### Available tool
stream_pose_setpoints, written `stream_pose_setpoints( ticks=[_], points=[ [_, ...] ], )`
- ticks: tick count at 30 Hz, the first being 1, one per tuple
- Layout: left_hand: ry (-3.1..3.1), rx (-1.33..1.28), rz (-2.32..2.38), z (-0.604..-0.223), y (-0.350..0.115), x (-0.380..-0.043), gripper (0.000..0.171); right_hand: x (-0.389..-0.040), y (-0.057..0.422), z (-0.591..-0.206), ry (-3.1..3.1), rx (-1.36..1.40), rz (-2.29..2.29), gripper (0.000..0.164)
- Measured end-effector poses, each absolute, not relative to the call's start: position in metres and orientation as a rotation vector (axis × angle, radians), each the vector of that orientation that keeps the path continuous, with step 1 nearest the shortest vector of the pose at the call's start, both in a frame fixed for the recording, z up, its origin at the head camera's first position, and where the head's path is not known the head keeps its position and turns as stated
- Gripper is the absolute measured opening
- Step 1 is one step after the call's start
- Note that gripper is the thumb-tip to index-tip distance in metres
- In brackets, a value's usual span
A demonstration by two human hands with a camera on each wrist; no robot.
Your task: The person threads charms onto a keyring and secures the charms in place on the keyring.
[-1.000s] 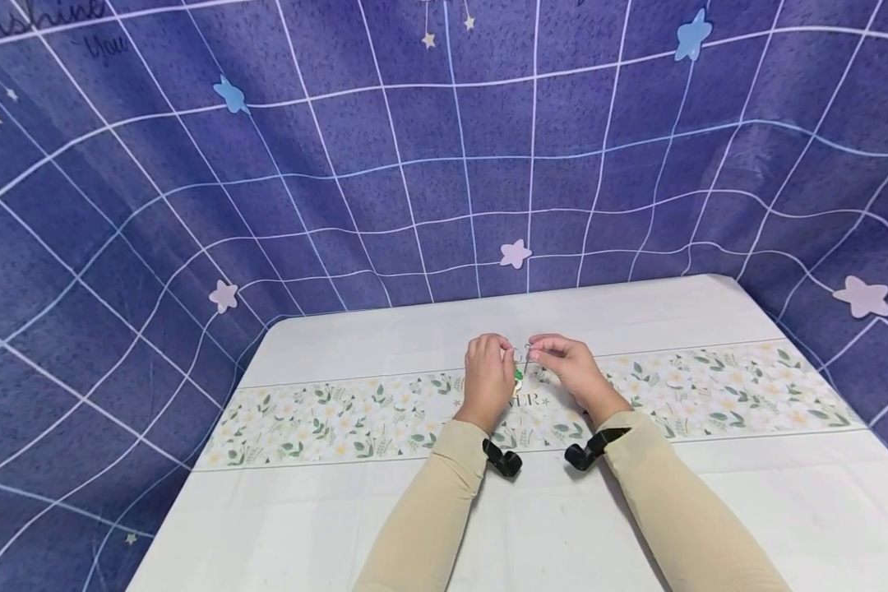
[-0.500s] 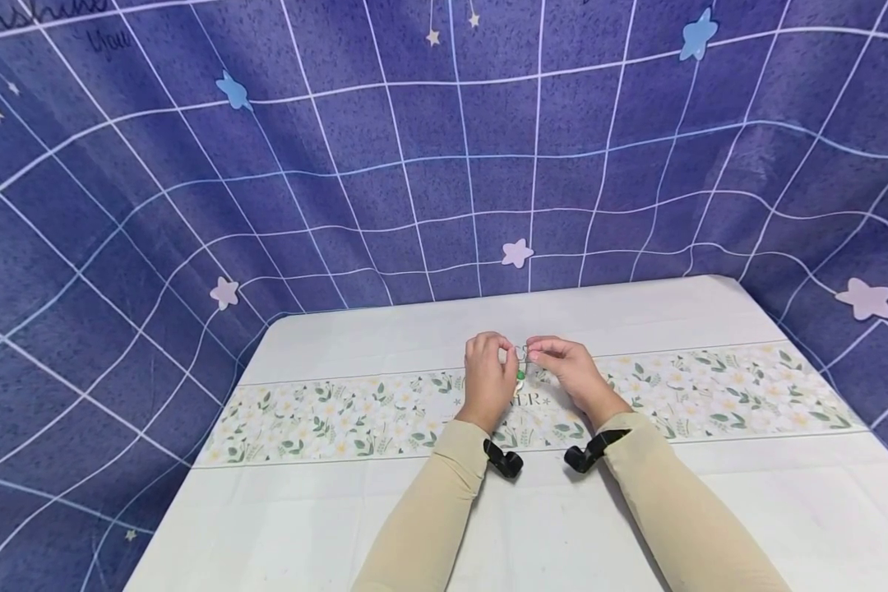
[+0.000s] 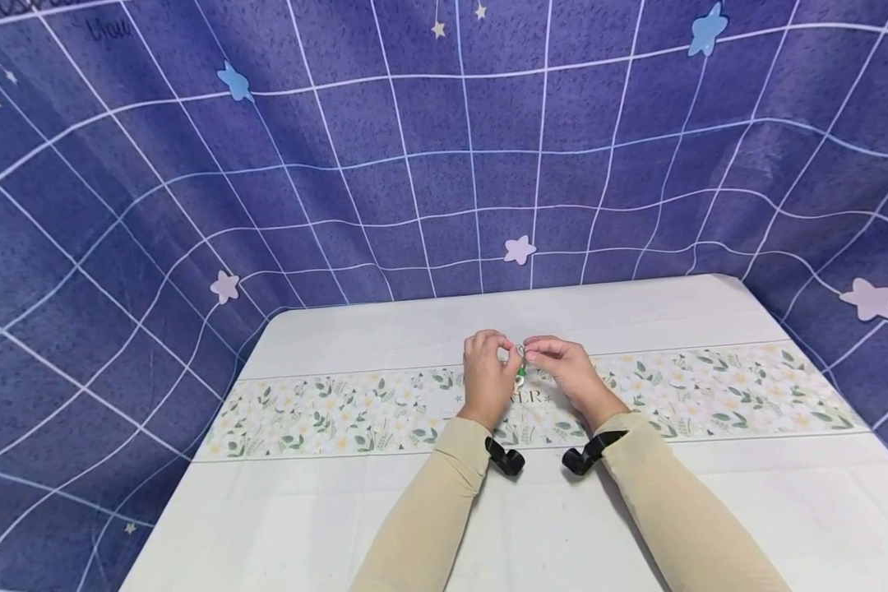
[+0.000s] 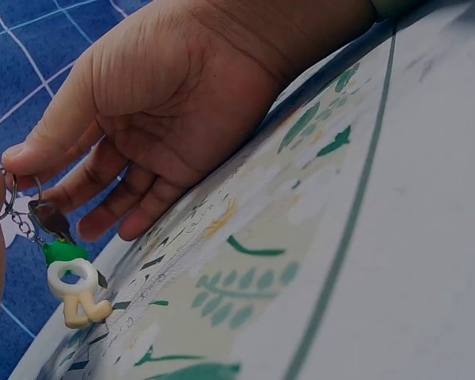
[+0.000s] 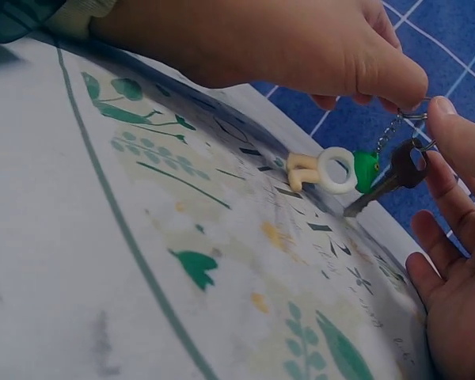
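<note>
In the head view my left hand [image 3: 487, 374] and right hand [image 3: 568, 368] meet above the table, nearly fingertip to fingertip. Thumb and fingers of the left pinch the metal ring of a keychain [image 5: 335, 169], whose chain carries a green-headed figure with a white float ring and cream legs. A dark-headed key [image 5: 408, 165] hangs beside the figure on a thin wire ring, pinched by my right thumb and forefinger. The other right fingers lie loosely bent in the left wrist view. Fingertips partly cover both rings, so whether they are linked I cannot tell.
A white tablecloth [image 3: 326, 514] with a floral printed band [image 3: 340, 411] covers the table. A blue gridded curtain [image 3: 385, 189] with stars hangs behind and at the sides. Black wrist straps [image 3: 505, 457] sit at both cuffs.
My fingertips have drawn slightly closer together, narrowing the gap at the rings. The keychain figure has turned a little below them. The head view has shifted slightly.
</note>
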State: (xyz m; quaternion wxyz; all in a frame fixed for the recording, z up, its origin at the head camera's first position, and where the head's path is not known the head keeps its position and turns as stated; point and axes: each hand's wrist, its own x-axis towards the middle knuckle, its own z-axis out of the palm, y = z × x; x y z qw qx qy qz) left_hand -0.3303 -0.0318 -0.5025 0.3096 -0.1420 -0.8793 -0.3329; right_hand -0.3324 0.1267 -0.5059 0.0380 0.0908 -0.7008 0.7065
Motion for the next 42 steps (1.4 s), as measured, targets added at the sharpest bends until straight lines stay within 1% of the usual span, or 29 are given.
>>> stream_pose_setpoints(
  ticks=[10,16,21,30,38,42],
  points=[
    [-2.307,-0.362,-0.882,-0.503,-0.031,-0.331,0.006,-0.33,0.122,-0.505,-2.131,0.178,2.164,0.029],
    [-2.289,-0.403,-0.928,-0.504,-0.031,-0.332,0.005,-0.33,0.121,-0.504,-2.113,0.083,2.171,0.03],
    [-2.303,-0.421,-0.997,-0.506,-0.031,-0.332,0.006,-0.33,0.12,-0.502,-2.118,0.1,2.159,0.032],
    [-2.36,-0.414,-1.073,-0.507,-0.032,-0.332,0.01,-0.331,0.121,-0.502,-2.123,0.123,2.173,0.029],
    [-2.363,-0.427,-1.205,-0.505,-0.033,-0.331,0.013,-0.312,0.119,-0.477,-2.102,0.142,2.188,0.028],
    [-2.344,-0.429,-1.322,-0.506,-0.033,-0.332,0.012,-0.323,0.121,-0.492,-2.072,0.148,2.199,0.029]
  ],
)
